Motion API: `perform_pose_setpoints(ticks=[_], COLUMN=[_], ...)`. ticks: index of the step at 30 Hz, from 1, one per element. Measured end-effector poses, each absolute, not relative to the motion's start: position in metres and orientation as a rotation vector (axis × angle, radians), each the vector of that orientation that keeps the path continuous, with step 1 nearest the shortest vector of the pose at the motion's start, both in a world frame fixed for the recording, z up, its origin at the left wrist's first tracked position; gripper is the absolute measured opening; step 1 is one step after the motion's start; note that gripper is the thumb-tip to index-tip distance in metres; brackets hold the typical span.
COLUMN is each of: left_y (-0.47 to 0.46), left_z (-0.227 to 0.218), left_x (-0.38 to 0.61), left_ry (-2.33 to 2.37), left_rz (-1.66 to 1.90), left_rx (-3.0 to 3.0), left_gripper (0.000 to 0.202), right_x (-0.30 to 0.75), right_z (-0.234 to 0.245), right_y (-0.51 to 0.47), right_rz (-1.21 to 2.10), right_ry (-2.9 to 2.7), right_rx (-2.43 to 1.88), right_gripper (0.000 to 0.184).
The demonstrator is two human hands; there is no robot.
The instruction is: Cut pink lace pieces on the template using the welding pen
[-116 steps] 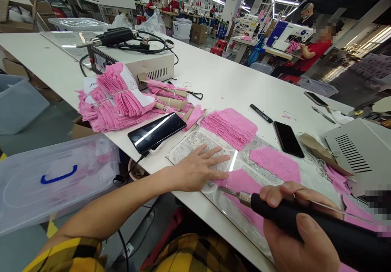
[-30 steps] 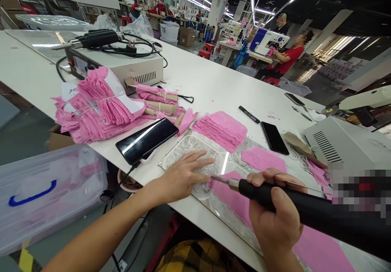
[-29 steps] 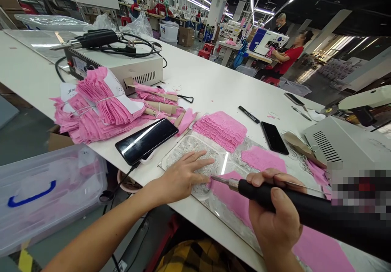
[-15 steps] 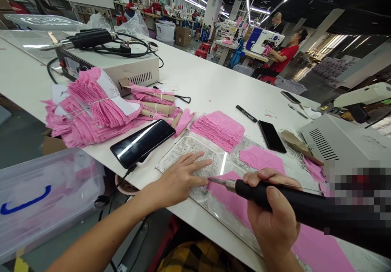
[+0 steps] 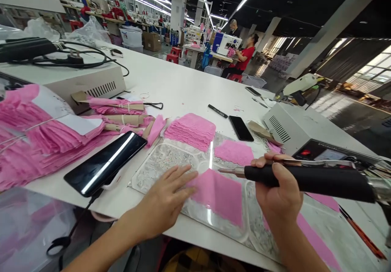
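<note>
My left hand (image 5: pixel 166 198) lies flat with fingers spread on a glass plate (image 5: pixel 161 162), its fingertips touching the left edge of a pink lace piece (image 5: pixel 218 194). My right hand (image 5: pixel 276 192) is wrapped round the black handle of a heated cutting tool (image 5: pixel 308 179), held level above the plate. The tool's metal tip (image 5: pixel 226 170) hovers just over the far edge of that pink piece. A second pink lace piece (image 5: pixel 233 152) lies further back on the plate. A stack of pink lace pieces (image 5: pixel 191 130) sits at the plate's far left corner.
A black phone (image 5: pixel 105 168) lies left of the plate; another phone (image 5: pixel 240 128) and a marker (image 5: pixel 217 111) lie behind it. Bundles of pink lace (image 5: pixel 45 137) fill the left. Two white control boxes (image 5: pixel 301 131) (image 5: pixel 91 85) stand on the table. A person in red (image 5: pixel 244 58) sits far back.
My view has swung right and closer. The tool tip has lifted off the pink piece and moved right. My left hand has slid toward me and now rests against the piece's left edge.
</note>
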State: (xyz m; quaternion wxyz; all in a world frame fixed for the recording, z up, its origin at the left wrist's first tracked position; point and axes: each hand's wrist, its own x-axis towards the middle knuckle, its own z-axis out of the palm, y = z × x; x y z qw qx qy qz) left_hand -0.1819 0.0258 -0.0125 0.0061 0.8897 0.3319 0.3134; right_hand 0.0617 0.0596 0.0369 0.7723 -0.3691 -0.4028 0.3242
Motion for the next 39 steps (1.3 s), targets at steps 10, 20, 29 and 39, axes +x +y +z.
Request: perform_pose_setpoints(ticks=[10,20,29,39], left_y=[0.025,0.023,0.024,0.024], left_z=[-0.029,-0.026,-0.020,-0.020], left_x=[-0.109,-0.095,-0.095,-0.096], left_ry=[0.924,0.783,0.770,0.777], left_rz=[0.961,0.875,0.851,0.822], left_rx=[2.891,2.899,2.905,2.892], left_gripper=[0.032,0.025,0.026,0.025], right_x=[0.079,0.124,0.120,0.119], right_z=[0.035,0.037,0.031,0.030], right_y=[0.058,0.043,0.045,0.045], right_rz=[0.704,0.570,0.579,0.608], right_ry=[-0.894,-0.807,-0.917,-0.928], right_rx=[-0.769,-0.820,-0.802,-0.830], right_gripper=[0.013,0.010,0.010,0.006])
